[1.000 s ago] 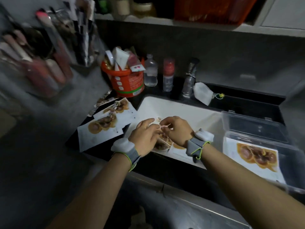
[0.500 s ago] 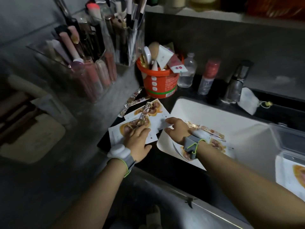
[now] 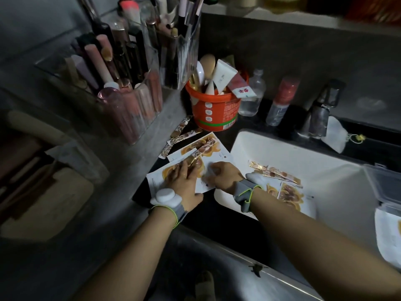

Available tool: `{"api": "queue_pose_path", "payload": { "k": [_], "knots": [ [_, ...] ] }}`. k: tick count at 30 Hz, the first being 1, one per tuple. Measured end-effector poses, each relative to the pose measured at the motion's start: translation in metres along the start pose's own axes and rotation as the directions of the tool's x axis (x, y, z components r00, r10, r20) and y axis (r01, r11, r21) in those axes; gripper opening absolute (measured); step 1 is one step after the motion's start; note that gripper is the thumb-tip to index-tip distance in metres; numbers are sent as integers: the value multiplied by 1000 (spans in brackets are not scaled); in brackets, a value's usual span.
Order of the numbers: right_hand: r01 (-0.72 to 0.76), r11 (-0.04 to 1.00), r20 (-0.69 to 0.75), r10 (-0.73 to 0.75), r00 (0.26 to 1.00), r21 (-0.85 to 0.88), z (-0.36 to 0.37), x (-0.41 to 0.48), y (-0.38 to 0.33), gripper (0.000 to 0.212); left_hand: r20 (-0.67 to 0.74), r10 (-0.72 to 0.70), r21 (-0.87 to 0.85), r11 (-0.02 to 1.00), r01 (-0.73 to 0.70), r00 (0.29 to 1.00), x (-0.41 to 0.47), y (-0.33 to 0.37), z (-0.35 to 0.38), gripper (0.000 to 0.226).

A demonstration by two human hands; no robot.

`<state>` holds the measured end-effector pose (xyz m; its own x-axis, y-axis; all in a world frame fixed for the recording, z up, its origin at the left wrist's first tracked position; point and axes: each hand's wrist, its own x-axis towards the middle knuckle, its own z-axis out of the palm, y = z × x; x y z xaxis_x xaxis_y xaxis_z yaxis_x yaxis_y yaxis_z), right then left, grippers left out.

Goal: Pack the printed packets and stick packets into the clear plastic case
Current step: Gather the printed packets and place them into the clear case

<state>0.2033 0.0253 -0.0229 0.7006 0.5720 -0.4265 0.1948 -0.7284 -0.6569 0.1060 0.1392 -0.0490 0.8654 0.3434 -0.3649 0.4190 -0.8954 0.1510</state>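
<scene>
Two white printed packets (image 3: 208, 148) with an orange-brown picture lie overlapped on the dark counter, with brown stick packets (image 3: 181, 129) on and behind them. My left hand (image 3: 184, 181) lies flat on the nearer packet, fingers spread. My right hand (image 3: 221, 173) rests curled on that packet's right edge; whether it pinches it I cannot tell. On the white tray (image 3: 325, 177) lie more stick packets (image 3: 274, 171) and a printed packet (image 3: 289, 193). The clear plastic case (image 3: 386, 192) stands open at the far right with a printed packet (image 3: 388, 233) inside.
An orange tub (image 3: 213, 111) of tubes and brushes stands behind the packets. Clear organisers (image 3: 130, 90) with cosmetics fill the left. Small bottles (image 3: 281, 101) line the back wall, and a white pouch (image 3: 335, 136) lies behind the tray. A metal edge (image 3: 271, 272) runs along the counter front.
Both hands left the stick packets on the tray and moved left to the printed packets on the counter. The view swung left, so the case slid to the right edge.
</scene>
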Motion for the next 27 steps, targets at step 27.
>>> {"api": "queue_pose_path", "payload": {
  "k": [27],
  "knots": [
    [-129,894,-152,212,965,428,-16,18,12,24,62,-139,-167,975,147,988,59,-13,-28,57]
  ]
}}
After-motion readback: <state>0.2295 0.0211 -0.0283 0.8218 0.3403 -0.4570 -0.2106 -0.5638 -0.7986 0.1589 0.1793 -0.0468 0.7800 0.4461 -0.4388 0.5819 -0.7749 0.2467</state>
